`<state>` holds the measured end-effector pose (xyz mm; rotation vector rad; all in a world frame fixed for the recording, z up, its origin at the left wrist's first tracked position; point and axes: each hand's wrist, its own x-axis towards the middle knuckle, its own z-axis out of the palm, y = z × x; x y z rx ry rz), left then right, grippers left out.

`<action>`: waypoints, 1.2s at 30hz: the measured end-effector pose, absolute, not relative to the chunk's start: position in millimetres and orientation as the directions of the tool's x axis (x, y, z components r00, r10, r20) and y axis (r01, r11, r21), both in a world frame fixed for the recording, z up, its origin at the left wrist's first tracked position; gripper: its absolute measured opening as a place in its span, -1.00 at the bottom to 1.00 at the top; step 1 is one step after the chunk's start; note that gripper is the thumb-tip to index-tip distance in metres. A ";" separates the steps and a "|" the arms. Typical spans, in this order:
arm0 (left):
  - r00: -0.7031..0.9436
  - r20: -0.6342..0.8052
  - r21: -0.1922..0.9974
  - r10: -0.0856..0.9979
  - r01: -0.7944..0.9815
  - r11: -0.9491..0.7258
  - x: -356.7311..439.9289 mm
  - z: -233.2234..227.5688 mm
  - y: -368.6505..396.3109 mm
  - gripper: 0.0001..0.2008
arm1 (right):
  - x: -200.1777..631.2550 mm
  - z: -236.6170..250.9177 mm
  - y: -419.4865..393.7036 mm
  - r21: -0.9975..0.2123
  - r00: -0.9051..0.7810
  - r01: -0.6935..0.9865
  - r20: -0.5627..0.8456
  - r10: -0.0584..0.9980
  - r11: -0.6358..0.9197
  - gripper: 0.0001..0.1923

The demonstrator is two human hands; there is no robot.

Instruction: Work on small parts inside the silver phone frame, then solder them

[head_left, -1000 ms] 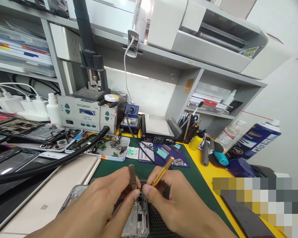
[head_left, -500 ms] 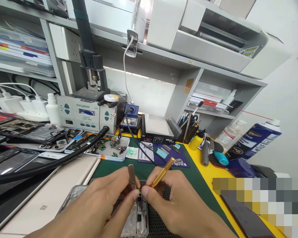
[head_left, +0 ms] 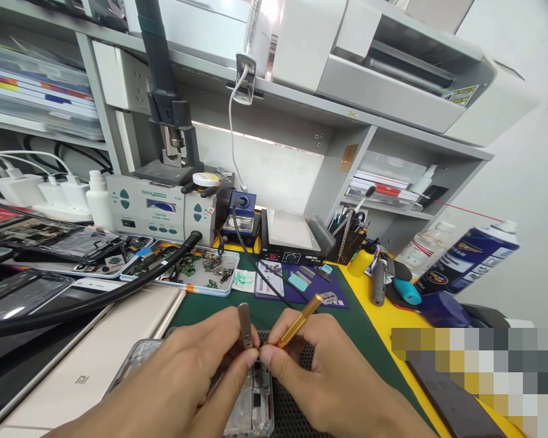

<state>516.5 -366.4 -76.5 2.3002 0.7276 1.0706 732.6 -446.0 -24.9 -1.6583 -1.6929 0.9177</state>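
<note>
My left hand [head_left: 187, 377] grips a pair of grey metal tweezers [head_left: 244, 325], tips pointing down. My right hand [head_left: 329, 377] pinches a gold-coloured screwdriver [head_left: 299, 320] that slants up to the right. Both tool tips meet over an opened silver phone frame [head_left: 251, 404], which lies on a black perforated mat [head_left: 292, 413] at the bottom centre. My fingers hide the spot where the tips touch the frame.
A gold laptop [head_left: 91, 359] lies at left under a thick black hose [head_left: 95, 298]. Behind stand a parts tray [head_left: 187, 271], a grey rework station [head_left: 159, 210], a black hot plate [head_left: 287, 240], a tool cup [head_left: 347, 237] and a blue spray can [head_left: 466, 255] at right.
Both hands stay over the phone frame with only tiny shifts of the tool tips. The view has nudged slightly.
</note>
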 end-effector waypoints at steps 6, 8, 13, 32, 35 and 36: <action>0.582 0.480 0.658 0.656 0.256 -0.709 505.4 -94.6 -364.4 -0.61 | 732.1 -24.2 -444.7 -0.811 -0.072 0.584 -0.027 0.997 0.020 -0.82; 0.594 0.479 0.667 0.646 0.233 -0.708 500.7 -98.2 -363.1 -0.58 | 732.0 -24.3 -444.7 -0.814 -0.074 0.581 -0.023 0.997 0.024 -0.82; 0.562 0.606 0.588 0.563 0.161 -0.793 498.4 -90.7 -361.2 -0.74 | 732.7 -25.7 -444.9 -0.818 -0.071 0.575 -0.040 0.997 0.008 -0.77; 0.627 0.518 0.628 0.582 0.184 -0.756 498.1 -91.0 -362.8 -0.71 | 731.8 -27.0 -444.7 -0.841 -0.049 0.540 -0.056 0.997 -0.021 -0.76; 0.630 0.481 0.609 0.610 0.260 -0.749 494.5 -93.2 -363.1 -0.63 | 731.9 -26.5 -444.0 -0.854 0.000 0.521 0.002 1.000 0.002 -0.74; 0.627 0.479 0.605 0.614 0.271 -0.749 493.7 -93.7 -363.1 -0.60 | 732.4 -26.6 -443.6 -0.856 0.022 0.517 0.022 1.000 0.008 -0.73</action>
